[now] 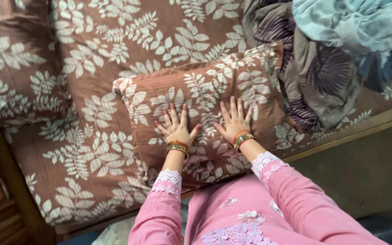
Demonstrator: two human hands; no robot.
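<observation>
While both palms press flat, the bed (91,54) fills most of the view, covered in brown cloth with a pale leaf print. Crumpled bedding pile (323,59), grey-purple and light blue, sits at the bed's far right, touching the pillow's right end. Pillow (205,90), same leaf print, lies near the bed's front edge. Left hand (176,127) and right hand (235,121) rest on it side by side, fingers spread, gripping nothing. Bangles (178,147) on both wrists, probably metal; too small to tell.
</observation>
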